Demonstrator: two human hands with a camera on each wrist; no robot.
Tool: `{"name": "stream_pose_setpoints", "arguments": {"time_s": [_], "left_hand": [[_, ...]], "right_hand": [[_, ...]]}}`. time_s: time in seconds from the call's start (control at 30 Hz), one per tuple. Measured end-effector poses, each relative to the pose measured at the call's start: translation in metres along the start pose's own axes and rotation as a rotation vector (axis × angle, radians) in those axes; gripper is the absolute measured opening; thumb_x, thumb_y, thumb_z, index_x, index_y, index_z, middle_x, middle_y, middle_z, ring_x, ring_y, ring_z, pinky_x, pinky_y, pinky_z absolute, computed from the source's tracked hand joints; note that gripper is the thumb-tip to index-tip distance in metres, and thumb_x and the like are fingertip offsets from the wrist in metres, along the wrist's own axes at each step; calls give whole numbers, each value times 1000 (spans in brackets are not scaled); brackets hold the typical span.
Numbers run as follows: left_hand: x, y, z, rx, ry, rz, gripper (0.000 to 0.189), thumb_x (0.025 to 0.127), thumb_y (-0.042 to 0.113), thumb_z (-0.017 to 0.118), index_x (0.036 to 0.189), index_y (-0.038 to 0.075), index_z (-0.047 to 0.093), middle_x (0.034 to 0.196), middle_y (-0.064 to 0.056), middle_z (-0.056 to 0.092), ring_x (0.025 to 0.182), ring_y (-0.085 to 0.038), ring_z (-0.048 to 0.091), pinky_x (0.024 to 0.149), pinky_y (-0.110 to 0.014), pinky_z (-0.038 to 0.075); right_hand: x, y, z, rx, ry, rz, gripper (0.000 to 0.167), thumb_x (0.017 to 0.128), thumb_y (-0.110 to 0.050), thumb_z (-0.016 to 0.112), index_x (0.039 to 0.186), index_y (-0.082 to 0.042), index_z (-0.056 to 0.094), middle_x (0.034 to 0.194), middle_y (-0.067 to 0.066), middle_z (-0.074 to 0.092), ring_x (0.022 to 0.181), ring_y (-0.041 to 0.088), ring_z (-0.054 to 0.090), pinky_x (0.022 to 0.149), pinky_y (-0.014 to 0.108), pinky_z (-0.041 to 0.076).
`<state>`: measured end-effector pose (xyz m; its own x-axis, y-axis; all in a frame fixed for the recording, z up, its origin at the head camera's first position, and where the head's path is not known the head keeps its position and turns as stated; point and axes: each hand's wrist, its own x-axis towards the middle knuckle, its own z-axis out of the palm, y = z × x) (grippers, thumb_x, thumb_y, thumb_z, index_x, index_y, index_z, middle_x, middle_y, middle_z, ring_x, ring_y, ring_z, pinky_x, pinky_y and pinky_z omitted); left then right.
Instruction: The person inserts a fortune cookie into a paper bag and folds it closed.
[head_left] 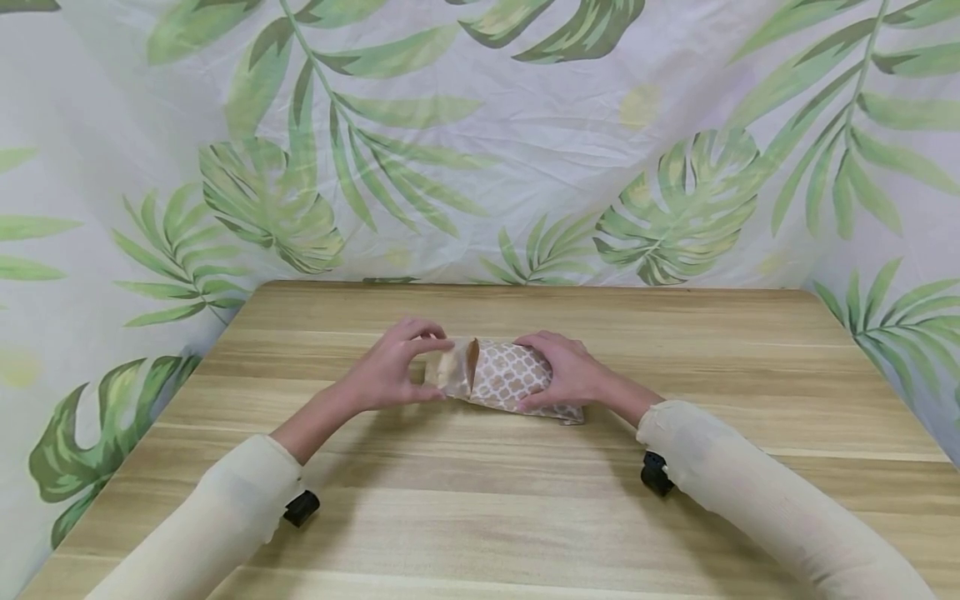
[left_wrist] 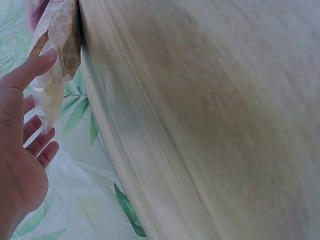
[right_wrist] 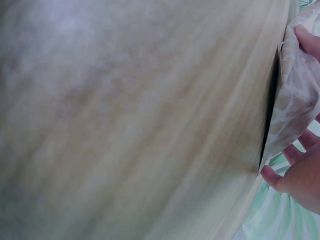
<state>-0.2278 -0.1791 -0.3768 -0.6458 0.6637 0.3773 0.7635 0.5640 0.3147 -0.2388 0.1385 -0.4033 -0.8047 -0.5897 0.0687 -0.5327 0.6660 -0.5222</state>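
Observation:
A paper bag (head_left: pixel 504 375) with a white and tan lattice print lies sideways at the middle of the table, its brown-lined mouth facing left. From that mouth sticks out a clear plastic packet (head_left: pixel 454 375) with something pale inside. My left hand (head_left: pixel 384 367) curves round the packet's outer end, thumb on the near side and fingers on the far side. In the left wrist view the thumb overlaps the packet (left_wrist: pixel 50 97) close to the bag's mouth. With thumb and fingers spread across it, my right hand (head_left: pixel 573 372) grips the bag near its closed end; the right wrist view shows the bag's crumpled side (right_wrist: pixel 296 97).
The wood-grain table (head_left: pixel 480 517) spreads out on all sides of the bag. Behind it hangs a leaf-print cloth (head_left: pixel 540 167). Black wrist devices (head_left: pixel 302 508) show beneath both cream sleeves (head_left: pixel 750 492).

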Motion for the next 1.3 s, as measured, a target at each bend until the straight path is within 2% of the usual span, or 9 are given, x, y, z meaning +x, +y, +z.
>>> {"name": "stream_pose_setpoints", "arguments": {"time_s": [0.27, 0.53, 0.67, 0.8, 1.03, 1.3], "left_hand": [[-1, 1, -2, 20, -29, 22, 64, 67, 22, 97, 123, 0, 73, 123, -14, 66, 116, -34, 56, 98, -52, 48], [-3, 2, 0, 69, 3, 85, 65, 65, 22, 99, 121, 1, 74, 125, -14, 65, 117, -34, 56, 99, -53, 48], [1, 2, -2, 77, -32, 106, 65, 66, 22, 97, 123, 1, 73, 126, -14, 65, 120, -35, 56, 103, -55, 46], [5, 2, -4, 77, -103, 94, 63, 71, 24, 93, 126, 1, 72, 127, -15, 65, 121, -37, 56, 103, -56, 46], [9, 3, -4, 88, -200, 21, 59, 77, 25, 89, 127, -1, 71, 129, -17, 64, 123, -38, 55, 104, -58, 45], [16, 4, -2, 81, -225, -2, 59, 77, 27, 89, 126, -2, 72, 128, -17, 65, 122, -38, 55, 104, -56, 46]], "right_hand": [[0, 0, -1, 3, 1, -1, 96, 72, -46, 92, 149, -7, 51, 147, 15, 55, 139, 36, 48, 110, 62, 36], [0, -1, -1, 5, -5, 4, 96, 72, -46, 92, 150, -7, 50, 149, 15, 55, 141, 35, 47, 110, 61, 35], [-1, -3, -2, -1, -3, 2, 96, 72, -46, 92, 150, -7, 50, 148, 15, 55, 140, 36, 47, 110, 62, 36], [-2, -4, -3, -5, -3, -5, 95, 73, -47, 91, 149, -7, 51, 147, 16, 55, 139, 36, 48, 108, 61, 37], [-1, -3, -3, -5, -8, 1, 96, 73, -46, 92, 150, -7, 50, 148, 16, 55, 140, 37, 47, 109, 60, 36], [-1, -3, -2, -5, -8, 7, 96, 73, -46, 92, 150, -7, 50, 148, 16, 54, 140, 37, 47, 110, 61, 35]]}}
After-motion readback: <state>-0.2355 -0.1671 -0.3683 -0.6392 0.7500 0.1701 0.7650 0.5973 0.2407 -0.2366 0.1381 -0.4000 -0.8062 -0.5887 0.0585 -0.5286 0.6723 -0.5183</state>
